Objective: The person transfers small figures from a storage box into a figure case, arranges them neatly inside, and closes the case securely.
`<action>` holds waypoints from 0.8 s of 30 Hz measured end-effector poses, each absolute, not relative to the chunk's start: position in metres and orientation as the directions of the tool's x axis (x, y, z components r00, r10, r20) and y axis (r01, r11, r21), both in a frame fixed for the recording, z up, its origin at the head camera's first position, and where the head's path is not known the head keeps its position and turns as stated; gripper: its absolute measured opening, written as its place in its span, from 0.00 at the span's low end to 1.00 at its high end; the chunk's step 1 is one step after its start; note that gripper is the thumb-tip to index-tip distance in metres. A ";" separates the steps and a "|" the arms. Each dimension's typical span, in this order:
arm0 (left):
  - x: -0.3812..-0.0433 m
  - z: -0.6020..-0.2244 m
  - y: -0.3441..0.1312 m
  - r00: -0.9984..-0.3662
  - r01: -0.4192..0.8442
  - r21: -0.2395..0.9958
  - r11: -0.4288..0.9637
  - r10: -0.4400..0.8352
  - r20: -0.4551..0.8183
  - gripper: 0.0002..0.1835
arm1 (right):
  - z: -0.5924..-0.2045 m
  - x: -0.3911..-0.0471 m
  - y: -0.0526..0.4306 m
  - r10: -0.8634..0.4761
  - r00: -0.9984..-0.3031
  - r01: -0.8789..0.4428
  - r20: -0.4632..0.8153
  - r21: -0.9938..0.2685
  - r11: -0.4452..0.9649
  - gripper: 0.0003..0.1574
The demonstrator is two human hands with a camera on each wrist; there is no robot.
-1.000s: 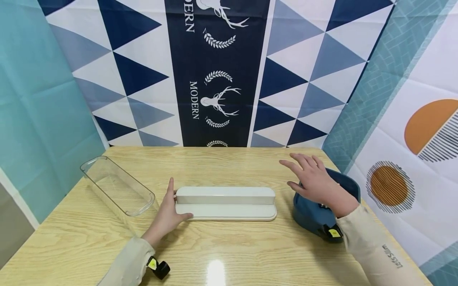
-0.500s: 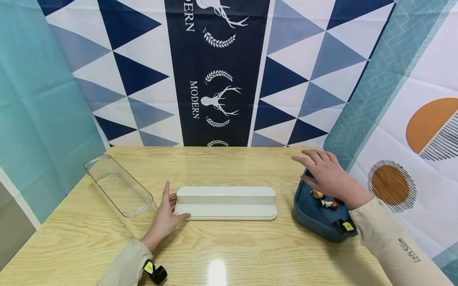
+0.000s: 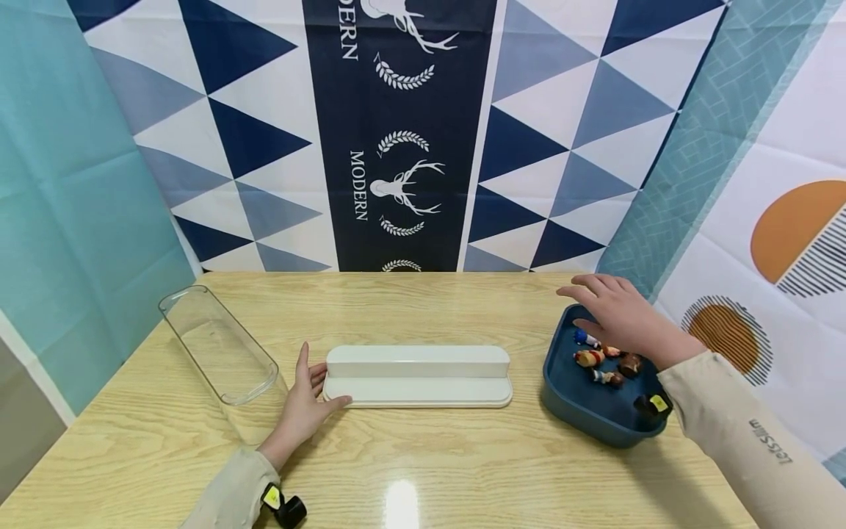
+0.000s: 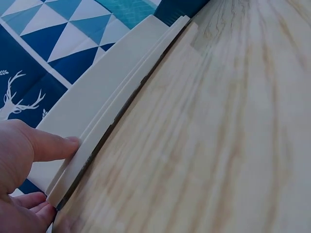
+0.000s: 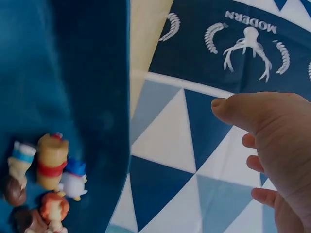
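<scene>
A long white stepped display base [image 3: 418,382] lies on the table before me. My left hand [image 3: 302,411] holds its left end; the left wrist view shows the thumb [image 4: 57,147] on the front ledge and the other fingertips curled at the corner. On the right, my right hand [image 3: 617,316] hovers with nothing in it over the far part of a blue bin [image 3: 581,415], fingers spread and slightly bent. Several small toy figurines [image 3: 590,358] lie inside the bin. In the right wrist view a yellowish figurine [image 5: 51,167] is among them, with the thumb and fingers apart.
A clear plastic box [image 3: 218,345] stands at the table's left, set at an angle. Patterned cloth [image 3: 396,132] hangs behind the wooden table [image 3: 463,470], and more cloth hangs on both sides.
My right hand has moved right over the bin, uncovering the figurines. The clear box has shifted slightly to the right. My left hand stays at the base's end, nearly still.
</scene>
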State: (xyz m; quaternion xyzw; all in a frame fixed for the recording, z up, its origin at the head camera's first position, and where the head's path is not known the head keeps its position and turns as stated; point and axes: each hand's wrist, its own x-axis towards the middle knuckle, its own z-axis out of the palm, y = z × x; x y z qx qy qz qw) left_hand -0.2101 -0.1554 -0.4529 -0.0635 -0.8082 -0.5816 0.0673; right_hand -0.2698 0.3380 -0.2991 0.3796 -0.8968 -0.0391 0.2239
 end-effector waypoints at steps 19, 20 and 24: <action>-0.210 -0.456 -0.154 -0.982 0.183 0.935 0.304 0.010 0.189 0.64 | -0.331 -0.306 0.369 -0.578 -0.798 -0.545 0.171 0.202 0.813 0.29; -0.210 -0.456 -0.154 -0.982 0.182 0.935 0.304 0.008 0.188 0.64 | -0.333 -0.308 0.370 -0.570 -0.806 -0.537 0.163 0.207 0.818 0.29; -0.210 -0.455 -0.155 -0.982 0.182 0.935 0.303 0.007 0.189 0.64 | -0.340 -0.311 0.374 -0.550 -0.825 -0.515 0.128 0.231 0.826 0.28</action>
